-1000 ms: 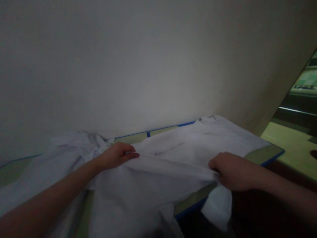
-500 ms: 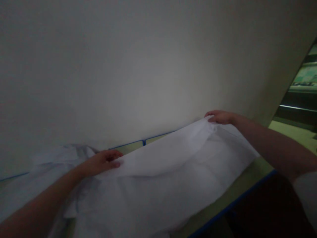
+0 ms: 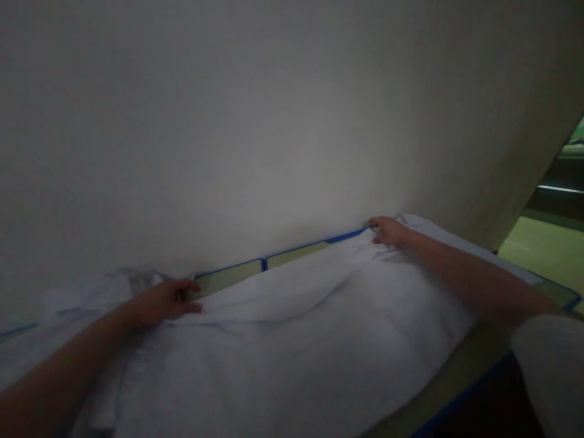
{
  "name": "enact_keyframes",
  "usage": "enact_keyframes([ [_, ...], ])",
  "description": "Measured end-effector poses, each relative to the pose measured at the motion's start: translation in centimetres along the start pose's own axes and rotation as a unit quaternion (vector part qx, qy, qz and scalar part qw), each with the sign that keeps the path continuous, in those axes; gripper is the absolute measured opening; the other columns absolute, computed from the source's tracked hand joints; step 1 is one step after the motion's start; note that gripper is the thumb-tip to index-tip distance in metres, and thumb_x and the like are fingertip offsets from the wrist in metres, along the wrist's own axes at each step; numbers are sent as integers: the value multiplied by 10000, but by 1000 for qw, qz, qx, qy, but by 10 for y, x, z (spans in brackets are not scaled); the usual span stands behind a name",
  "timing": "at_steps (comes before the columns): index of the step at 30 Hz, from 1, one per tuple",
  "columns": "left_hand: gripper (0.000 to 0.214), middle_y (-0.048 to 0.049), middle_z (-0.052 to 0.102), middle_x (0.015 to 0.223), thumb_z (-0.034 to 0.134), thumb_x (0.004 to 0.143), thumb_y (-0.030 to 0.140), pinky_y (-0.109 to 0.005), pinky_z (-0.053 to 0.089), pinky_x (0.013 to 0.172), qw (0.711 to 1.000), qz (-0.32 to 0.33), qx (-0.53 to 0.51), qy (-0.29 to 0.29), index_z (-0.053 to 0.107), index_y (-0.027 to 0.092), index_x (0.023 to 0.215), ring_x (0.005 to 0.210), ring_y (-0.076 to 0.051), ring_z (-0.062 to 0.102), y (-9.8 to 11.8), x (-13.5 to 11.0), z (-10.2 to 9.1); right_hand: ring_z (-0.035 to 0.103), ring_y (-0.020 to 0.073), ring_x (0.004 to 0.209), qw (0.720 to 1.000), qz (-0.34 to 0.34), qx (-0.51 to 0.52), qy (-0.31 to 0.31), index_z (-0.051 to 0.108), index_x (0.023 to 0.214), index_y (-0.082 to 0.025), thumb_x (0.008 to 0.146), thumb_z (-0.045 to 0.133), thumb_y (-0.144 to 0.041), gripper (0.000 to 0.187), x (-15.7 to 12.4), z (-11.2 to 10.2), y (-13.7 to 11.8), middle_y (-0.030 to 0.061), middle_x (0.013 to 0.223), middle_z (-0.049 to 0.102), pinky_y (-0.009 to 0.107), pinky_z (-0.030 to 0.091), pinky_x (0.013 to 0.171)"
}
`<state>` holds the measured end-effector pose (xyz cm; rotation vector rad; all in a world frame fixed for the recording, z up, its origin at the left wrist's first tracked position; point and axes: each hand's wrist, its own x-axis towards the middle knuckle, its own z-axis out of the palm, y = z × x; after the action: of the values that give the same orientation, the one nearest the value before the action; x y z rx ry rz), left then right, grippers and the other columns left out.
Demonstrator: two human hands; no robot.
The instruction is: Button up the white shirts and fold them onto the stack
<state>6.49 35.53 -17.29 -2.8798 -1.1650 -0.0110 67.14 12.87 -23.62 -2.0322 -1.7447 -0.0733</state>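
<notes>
My right hand [image 3: 387,232] pinches wrinkled white cloth [image 3: 310,347] near blue-trimmed green bench [image 3: 474,358] back edge; left hand [image 3: 170,301] parted over cloth.

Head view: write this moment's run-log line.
left hand at creased white cloth, fingers apart | right hand at cloth's edge | green, blue-edged surface beneath

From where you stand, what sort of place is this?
Perhaps a workroom or a home, hard to be sure: white cloth lies spread on a blue-edged surface by a plain wall.
</notes>
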Motion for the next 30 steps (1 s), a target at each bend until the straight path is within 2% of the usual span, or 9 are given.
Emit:
enact_keyframes([
  [2, 637, -113, 604, 1139, 542, 685, 606, -334, 448, 877, 998, 47, 26, 41, 588, 157, 1135, 1031, -270, 564, 27, -7, 2, 486, 253, 1102, 991, -131, -28, 24, 494, 1233, -160, 668, 662, -455, 659, -17, -2, -7, 137, 1185, 531, 392, 361, 956],
  [4, 628, -79, 448, 1343, 503, 736, 590, -347, 337, 1016, 987, 125, 40, 92, 505, 222, 1246, 1217, -255, 421, 64, -20, 9, 441, 255, 1162, 975, -219, -19, -11, 454, 1282, -171, 691, 624, -523, 709, -38, 0, -17, 137, 1251, 489, 404, 329, 989],
  [7, 735, -57, 249, 1465, 485, 763, 581, -413, 227, 1082, 976, 188, 44, 100, 283, 266, 1395, 1330, -255, 241, 112, -39, 27, 431, 243, 1181, 969, -241, -1, -60, 375, 1344, -175, 733, 577, -541, 741, -75, 9, -30, 134, 1292, 460, 403, 338, 989],
  [9, 784, -61, 185, 1484, 480, 764, 588, -455, 195, 1087, 978, 187, 37, 85, 196, 270, 1422, 1352, -270, 178, 124, -49, 38, 429, 236, 1186, 974, -220, -1, -61, 337, 1365, -178, 763, 552, -523, 725, -97, 12, -37, 129, 1303, 454, 403, 345, 988],
  [15, 914, -59, 209, 1473, 561, 686, 618, -424, 239, 1084, 983, 183, -13, 11, 164, 263, 1429, 1340, -268, 217, 96, -72, 40, 443, 231, 1176, 976, -205, -35, -59, 334, 1373, -193, 806, 527, -390, 630, -131, -6, -44, 118, 1308, 454, 406, 353, 989],
  [18, 757, -39, 286, 1446, 525, 752, 557, -365, 307, 1062, 983, 179, -38, 27, 263, 272, 1403, 1304, -238, 310, 88, -74, 35, 428, 219, 1197, 968, -228, -71, -82, 383, 1349, -212, 772, 508, -215, 590, -125, -19, -46, 96, 1313, 458, 404, 325, 1012],
  [23, 459, -12, 492, 1315, 403, 863, 447, -335, 355, 1036, 981, 180, -21, 63, 488, 275, 1279, 1202, -200, 462, 94, -60, 34, 365, 255, 1252, 941, -262, -116, -182, 270, 1406, -186, 596, 567, -107, 867, -105, -31, -53, 118, 1399, 343, 403, 313, 1019],
  [27, 398, -2, 531, 1275, 346, 889, 321, -334, 369, 1020, 976, 216, 17, 25, 535, 278, 1236, 1167, -192, 497, 102, -47, 31, 350, 293, 1259, 926, -261, -157, -225, 271, 1406, -205, 547, 597, -106, 924, -101, -38, -49, 129, 1414, 311, 430, 313, 1007],
  [30, 440, -23, 529, 1279, 362, 848, 212, -356, 372, 1006, 980, 193, 39, 26, 513, 262, 1258, 1154, -204, 506, 110, -39, 24, 352, 298, 1256, 914, -272, -192, -232, 250, 1413, -206, 547, 597, -99, 939, -104, -41, -43, 142, 1408, 317, 432, 319, 995],
])
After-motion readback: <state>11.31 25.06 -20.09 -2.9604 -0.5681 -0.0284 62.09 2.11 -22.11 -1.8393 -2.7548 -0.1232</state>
